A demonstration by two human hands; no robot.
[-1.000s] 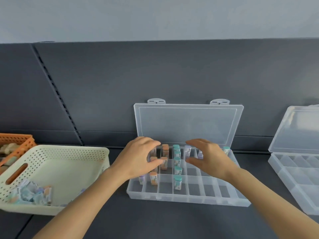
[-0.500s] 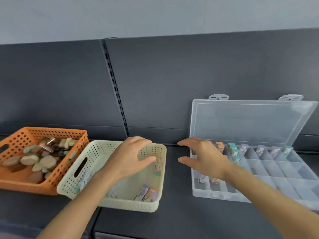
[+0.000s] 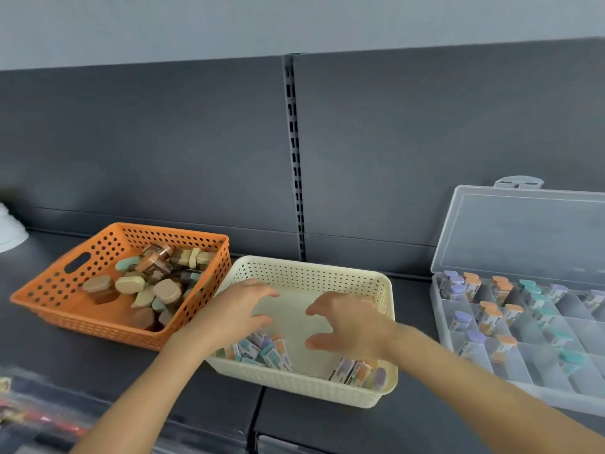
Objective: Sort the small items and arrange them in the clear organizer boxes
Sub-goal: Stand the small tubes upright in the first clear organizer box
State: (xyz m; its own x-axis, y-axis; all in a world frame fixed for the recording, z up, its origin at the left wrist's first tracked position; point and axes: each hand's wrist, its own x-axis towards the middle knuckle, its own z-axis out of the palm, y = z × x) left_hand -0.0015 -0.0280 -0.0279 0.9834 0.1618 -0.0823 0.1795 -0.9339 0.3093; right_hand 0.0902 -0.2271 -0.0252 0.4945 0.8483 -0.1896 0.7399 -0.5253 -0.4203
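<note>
Two hands were at the organizer (image 3: 586,352) a second ago and now hover inside the cream basket (image 3: 304,267), lower centre. Left hand (image 3: 239,309) and right hand (image 3: 350,326) fingers are spread, released, holding nothing. Unsorted items (image 3: 262,350) lie along the basket's near edge, under the hands. The organizer at right is partly filled, so another pick looks due.

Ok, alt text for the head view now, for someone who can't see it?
The left hand and right hand hover open and empty over a cream basket holding small capped items. An orange basket of jars sits left; an open clear organizer box, partly filled, sits right.
</note>
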